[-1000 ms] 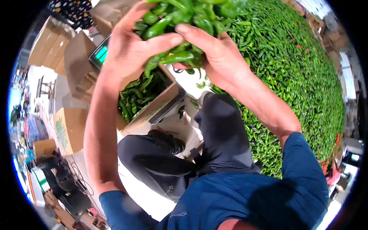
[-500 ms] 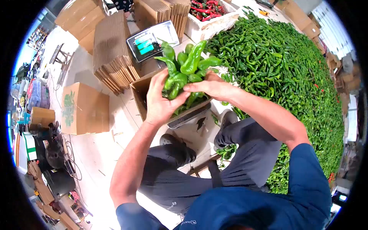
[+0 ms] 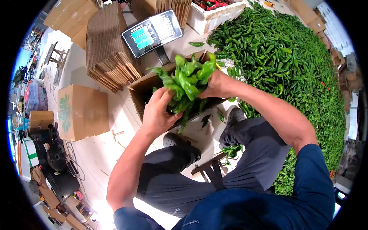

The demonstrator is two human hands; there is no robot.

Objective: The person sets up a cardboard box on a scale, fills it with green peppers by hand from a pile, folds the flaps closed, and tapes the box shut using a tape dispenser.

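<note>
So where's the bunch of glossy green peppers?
In head view, the bunch is central, between left hand and right hand, over the brown cardboard box.

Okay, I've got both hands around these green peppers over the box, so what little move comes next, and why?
Probably lower both hands slightly, then loosen your grip: your left hand and right hand hold the green peppers together above the open cardboard box, so they should drop inside.

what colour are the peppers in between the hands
The held peppers are green, showing best in the head view.
</note>
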